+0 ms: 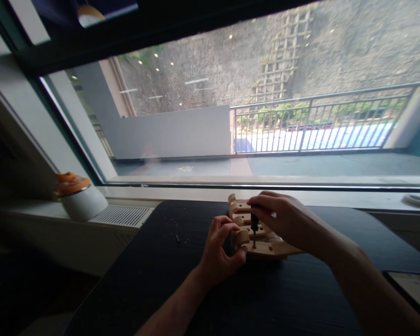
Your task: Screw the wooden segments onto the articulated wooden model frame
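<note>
A light wooden assembly (266,249) of curved strips with drilled holes and rounded end pieces lies on the dark table. My left hand (219,249) grips its near left corner, thumb in front and fingers around a rounded end piece. In my right hand (280,212) is a screwdriver (254,224) with a black handle, held upright with the fingers at its top. The screwdriver's shaft points straight down, its tip at a hole in the nearest strip. My right hand and forearm hide the assembly's right part.
On the black table (154,284), a small metal piece (177,239) and several crumbs lie left of my left hand. A white pot with an orange top (77,196) stands on the sill by a vent grille (121,216). A roll of tape (416,200) rests far right. A dark-edged flat object (411,291) lies at right.
</note>
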A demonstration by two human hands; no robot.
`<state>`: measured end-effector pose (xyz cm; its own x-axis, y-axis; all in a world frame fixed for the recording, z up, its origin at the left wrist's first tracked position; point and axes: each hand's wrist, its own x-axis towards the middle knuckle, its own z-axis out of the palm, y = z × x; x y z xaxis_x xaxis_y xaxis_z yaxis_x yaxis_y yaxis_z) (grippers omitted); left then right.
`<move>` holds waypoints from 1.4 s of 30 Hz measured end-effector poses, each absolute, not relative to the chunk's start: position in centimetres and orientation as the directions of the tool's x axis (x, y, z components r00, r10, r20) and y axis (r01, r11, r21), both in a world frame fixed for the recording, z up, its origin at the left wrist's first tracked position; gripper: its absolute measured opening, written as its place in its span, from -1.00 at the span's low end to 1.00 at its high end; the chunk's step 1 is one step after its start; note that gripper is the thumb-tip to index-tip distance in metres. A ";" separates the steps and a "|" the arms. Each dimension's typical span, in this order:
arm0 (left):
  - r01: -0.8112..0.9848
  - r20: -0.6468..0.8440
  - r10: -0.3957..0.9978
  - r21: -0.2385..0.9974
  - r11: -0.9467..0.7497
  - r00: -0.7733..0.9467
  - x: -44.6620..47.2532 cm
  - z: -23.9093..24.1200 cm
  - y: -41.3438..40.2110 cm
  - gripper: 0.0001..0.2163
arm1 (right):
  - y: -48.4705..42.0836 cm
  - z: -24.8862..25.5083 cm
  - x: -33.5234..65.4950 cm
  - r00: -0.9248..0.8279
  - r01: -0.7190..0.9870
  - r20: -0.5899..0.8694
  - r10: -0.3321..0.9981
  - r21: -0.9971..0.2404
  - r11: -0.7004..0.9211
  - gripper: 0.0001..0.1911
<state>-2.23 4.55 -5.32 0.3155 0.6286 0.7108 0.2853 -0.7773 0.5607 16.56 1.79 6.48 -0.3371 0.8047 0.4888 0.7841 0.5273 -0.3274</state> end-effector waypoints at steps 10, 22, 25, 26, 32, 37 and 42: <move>0.359 0.680 0.661 0.559 -0.747 0.317 -2.3 -5.9 4.8 -0.71 | 1.9 6.4 16.6 -0.326 0.794 0.485 0.811 -0.325 0.514 -0.78; 0.354 0.668 0.672 0.573 -0.739 0.320 -2.3 -5.8 4.6 -0.74 | 1.8 6.3 16.4 -0.309 0.820 0.485 0.818 -0.300 0.488 -0.75; 0.344 0.670 0.670 0.577 -0.741 0.320 -2.3 -5.8 4.7 -0.74 | 1.4 6.7 16.3 -0.370 0.780 0.465 0.804 -0.315 0.541 -0.71; 0.341 0.670 0.670 0.578 -0.741 0.318 -2.3 -5.8 4.7 -0.74 | 1.2 6.8 16.4 -0.379 0.774 0.459 0.803 -0.318 0.547 -0.69; 0.331 0.669 0.672 0.586 -0.739 0.317 -2.3 -5.8 4.7 -0.75 | 1.3 6.8 16.6 -0.372 0.791 0.454 0.810 -0.302 0.533 -0.68; 0.338 0.662 0.677 0.587 -0.736 0.323 -2.3 -5.6 4.6 -0.76 | 1.6 6.7 16.8 -0.359 0.799 0.459 0.813 -0.298 0.522 -0.71; 0.343 0.658 0.679 0.587 -0.733 0.326 -2.3 -5.6 4.6 -0.77 | 1.7 6.8 16.8 -0.338 0.804 0.461 0.821 -0.311 0.506 -0.74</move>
<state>-2.27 4.62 -5.61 0.3257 0.6791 0.6579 0.3432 -0.7333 0.5870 16.77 1.69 6.79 -0.3378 0.8206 0.4609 0.8044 0.5060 -0.3114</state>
